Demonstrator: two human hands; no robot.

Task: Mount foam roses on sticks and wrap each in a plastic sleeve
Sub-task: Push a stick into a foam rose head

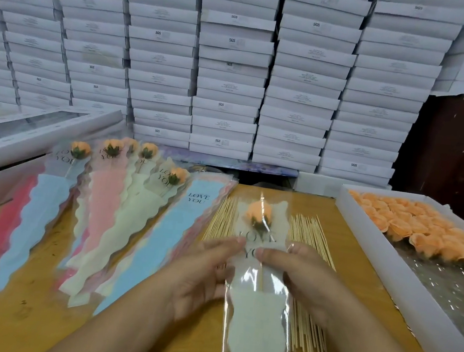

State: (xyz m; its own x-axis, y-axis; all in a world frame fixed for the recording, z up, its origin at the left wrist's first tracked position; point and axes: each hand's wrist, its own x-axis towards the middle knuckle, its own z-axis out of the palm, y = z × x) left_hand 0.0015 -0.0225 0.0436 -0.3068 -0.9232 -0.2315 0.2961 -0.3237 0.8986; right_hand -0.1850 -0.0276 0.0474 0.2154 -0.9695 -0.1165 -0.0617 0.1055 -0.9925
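An orange foam rose (259, 211) on a stick sits inside a clear plastic sleeve (257, 320) printed "LOVE YOU", with a pale liner in its lower part. My left hand (203, 274) pinches the sleeve's left edge. My right hand (304, 276) grips its right edge, thumb on the front. The sleeve hangs over a pile of loose wooden sticks (309, 236). Several wrapped roses (112, 147) lie fanned out at the left. A white box holding several orange foam roses (421, 226) stands at the right.
Empty coloured sleeves (160, 240) lie in a stack left of the sticks on the wooden table (34, 327). A white windowed box (27, 138) sits at the far left. Stacks of white boxes (230, 74) form a wall behind the table.
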